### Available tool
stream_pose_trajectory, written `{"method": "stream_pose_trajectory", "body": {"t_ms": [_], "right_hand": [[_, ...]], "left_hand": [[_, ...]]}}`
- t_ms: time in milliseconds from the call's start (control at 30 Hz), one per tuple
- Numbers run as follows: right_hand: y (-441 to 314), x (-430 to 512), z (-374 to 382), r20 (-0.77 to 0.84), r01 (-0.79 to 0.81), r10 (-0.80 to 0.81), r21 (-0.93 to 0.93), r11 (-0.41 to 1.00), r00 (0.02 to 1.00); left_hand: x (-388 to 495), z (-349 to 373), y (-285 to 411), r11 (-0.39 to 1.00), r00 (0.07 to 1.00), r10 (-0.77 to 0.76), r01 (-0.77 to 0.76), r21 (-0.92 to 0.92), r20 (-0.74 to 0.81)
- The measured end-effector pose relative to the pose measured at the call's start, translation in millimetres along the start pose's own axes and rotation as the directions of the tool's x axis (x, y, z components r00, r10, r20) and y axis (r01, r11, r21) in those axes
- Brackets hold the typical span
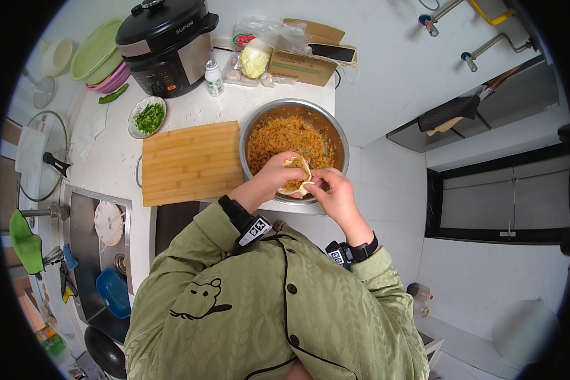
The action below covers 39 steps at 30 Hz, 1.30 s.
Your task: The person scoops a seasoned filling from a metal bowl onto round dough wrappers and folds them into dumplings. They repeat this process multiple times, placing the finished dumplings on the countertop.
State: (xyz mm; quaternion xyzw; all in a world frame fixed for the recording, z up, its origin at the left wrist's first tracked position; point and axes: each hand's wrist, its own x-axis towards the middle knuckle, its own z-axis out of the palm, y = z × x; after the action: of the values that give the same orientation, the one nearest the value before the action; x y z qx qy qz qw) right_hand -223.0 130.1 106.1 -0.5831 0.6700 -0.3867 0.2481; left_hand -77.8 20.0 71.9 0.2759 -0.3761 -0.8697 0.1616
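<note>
A large steel bowl (342,137) holds an orange-brown rice filling (289,135) flecked with green. Over its near side, my left hand (271,176) cups a pale dough wrapper (305,189) with some of the filling inside. The fingers of my right hand (332,186) pinch the wrapper's right edge. The wrapper is partly open at the top, and the filling shows. A bamboo cutting board (190,164) lies just left of the bowl. Beyond it stands a small bowl of chopped green herbs (149,118).
An electric pressure cooker (171,52), a white bottle (213,78), a cabbage (255,58) and a cardboard box (297,66) stand at the back. A green basket (97,52) is at the back left. The steel sink (88,247), holding a plate (108,223) and a blue basin (113,293), lies left.
</note>
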Motion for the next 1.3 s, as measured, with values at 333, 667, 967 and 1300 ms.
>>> {"method": "stream_pose_trajectory", "body": {"t_ms": [333, 667, 967, 1300], "right_hand": [[4.7, 0.8, -0.1, 0.030, 0.193, -0.191, -0.192, 0.962, 0.981], [11.4, -2.3, 4.2, -0.002, 0.336, -0.353, -0.303, 0.892, 0.935], [7.0, -3.1, 5.8, -0.061, 0.193, -0.203, -0.137, 0.972, 0.977], [5.5, -5.3, -3.9, 0.030, -0.029, 0.032, -0.097, 0.995, 0.999]], "left_hand": [[-6.3, 1.2, 9.1, 0.989, 0.989, -0.145, 0.145, 0.018, 0.006], [-7.8, 1.1, 5.9, 0.979, 0.984, -0.178, 0.179, 0.098, -0.019], [-3.0, 0.0, 3.8, 0.956, 0.986, -0.167, 0.168, 0.240, -0.023], [-4.6, -1.1, 8.5, 0.950, 0.964, -0.256, 0.237, 0.201, 0.076]]}}
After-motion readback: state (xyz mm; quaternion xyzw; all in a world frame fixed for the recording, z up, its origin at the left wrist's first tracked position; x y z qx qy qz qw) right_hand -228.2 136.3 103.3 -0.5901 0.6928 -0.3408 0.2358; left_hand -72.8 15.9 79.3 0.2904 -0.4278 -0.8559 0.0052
